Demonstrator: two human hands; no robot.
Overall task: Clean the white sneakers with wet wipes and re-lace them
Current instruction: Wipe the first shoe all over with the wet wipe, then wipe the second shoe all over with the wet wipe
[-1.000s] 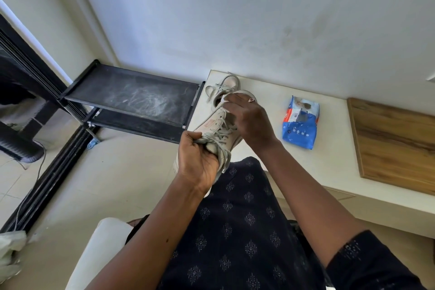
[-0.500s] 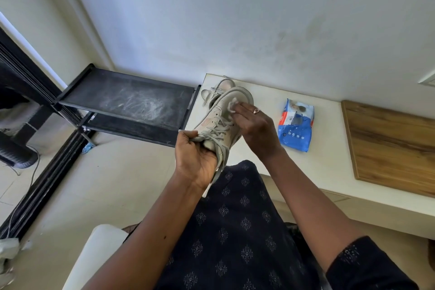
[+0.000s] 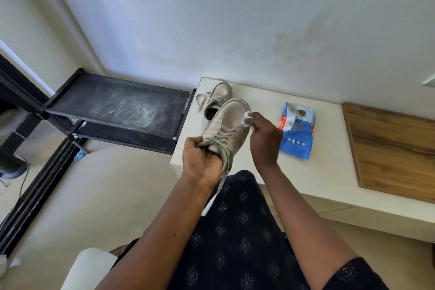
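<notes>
Plainly light enough to lift one-handed, the held sneaker (image 3: 231,122) looks soft through its upper and tongue but stiffer along the rubber sole and toe, so the heel end and sole edge are judged the firm places to take hold. The loose laces (image 3: 221,133) would slip or tangle if relied on. The left hand (image 3: 202,165) has it at the heel end, fingers and thumb curled round the collar with some lace bunched under the thumb, and the shoe is carried in the air above the person's lap. From that grip the long axis runs away from the person and a little to the right, with the toe farthest from the hand and the laced upper turned toward the camera. At the toe end the right hand (image 3: 263,139) pinches a small wadded wet wipe (image 3: 246,117) between fingertips and thumb, against the right side of the toe. Just beyond the toe the second sneaker (image 3: 211,101) lies on the white counter (image 3: 317,172). To the right of the wiping hand lies the blue wipes pack (image 3: 297,134), and farther right a wooden board (image 3: 390,148). Left of the gripping hand stands a dusty black rack (image 3: 117,106).
</notes>
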